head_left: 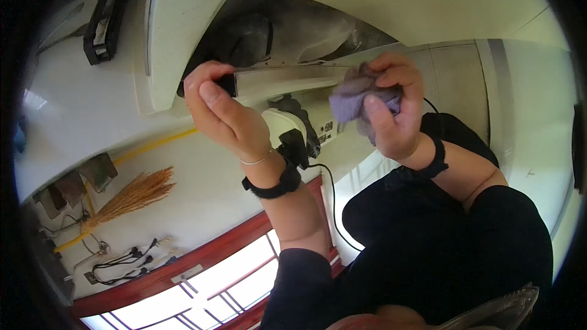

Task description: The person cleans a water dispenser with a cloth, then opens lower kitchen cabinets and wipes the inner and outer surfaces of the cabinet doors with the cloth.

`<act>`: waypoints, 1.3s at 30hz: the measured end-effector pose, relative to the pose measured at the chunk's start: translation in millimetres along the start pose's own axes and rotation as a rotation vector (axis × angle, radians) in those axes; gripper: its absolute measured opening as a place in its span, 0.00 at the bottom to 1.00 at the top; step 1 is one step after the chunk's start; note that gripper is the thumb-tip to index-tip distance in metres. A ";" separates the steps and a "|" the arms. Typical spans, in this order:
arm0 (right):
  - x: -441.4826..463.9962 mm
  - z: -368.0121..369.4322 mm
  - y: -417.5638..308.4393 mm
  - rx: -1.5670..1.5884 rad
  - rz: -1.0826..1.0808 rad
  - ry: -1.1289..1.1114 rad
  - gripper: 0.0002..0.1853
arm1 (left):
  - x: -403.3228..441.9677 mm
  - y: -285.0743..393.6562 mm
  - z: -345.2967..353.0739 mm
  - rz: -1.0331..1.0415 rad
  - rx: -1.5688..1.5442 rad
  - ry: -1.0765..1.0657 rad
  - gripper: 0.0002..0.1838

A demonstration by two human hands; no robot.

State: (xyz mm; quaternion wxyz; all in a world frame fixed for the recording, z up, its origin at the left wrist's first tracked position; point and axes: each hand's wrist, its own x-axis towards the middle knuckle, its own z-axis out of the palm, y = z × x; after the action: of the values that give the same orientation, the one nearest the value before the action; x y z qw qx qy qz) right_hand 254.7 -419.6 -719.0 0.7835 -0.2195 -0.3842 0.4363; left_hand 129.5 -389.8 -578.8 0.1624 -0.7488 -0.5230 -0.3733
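My left hand (229,107) is closed around the black end of a long, flat, shiny strip (281,81). This strip looks like a broad blade, though I cannot make out its exact kind. It stretches across to my right hand (400,107), which is closed on a crumpled purple-grey cloth (361,99). The cloth is at the strip's far end; whether it wraps around or only touches it is hidden. Both wrists wear black bands, and a thin bracelet circles the left one.
Behind my hands is a dark recess (287,24) framed by pale panels. A straw brush (137,198) and a yellow pipe (153,145) lie along the white wall at left. Black cables (125,263) hang near the red-framed window (232,281). A black rack (110,15) is at upper left.
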 end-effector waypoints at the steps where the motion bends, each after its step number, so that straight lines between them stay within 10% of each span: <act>1: 2.0 1.6 -3.2 -0.013 -0.011 0.064 0.13 | -3.6 0.4 -0.1 -0.047 -0.043 0.046 0.17; 12: 40.9 80.6 -9.6 -0.118 -0.503 -0.025 0.09 | -13.4 -4.1 5.4 -0.085 -0.207 0.184 0.18; 28: -59.1 -40.2 85.4 -0.568 0.254 0.054 0.13 | -10.4 -3.6 14.1 -0.039 -0.093 0.256 0.19; 39: 18.7 62.8 7.7 -0.108 -0.183 0.133 0.13 | -10.8 -2.6 21.2 -0.055 0.057 0.289 0.24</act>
State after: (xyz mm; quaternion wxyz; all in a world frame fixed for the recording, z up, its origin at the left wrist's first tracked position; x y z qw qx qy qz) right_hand 207.0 -399.1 -678.3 0.8308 -0.2537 -0.3727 0.3264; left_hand 133.5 -382.4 -601.2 0.2471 -0.6677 -0.5249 -0.4665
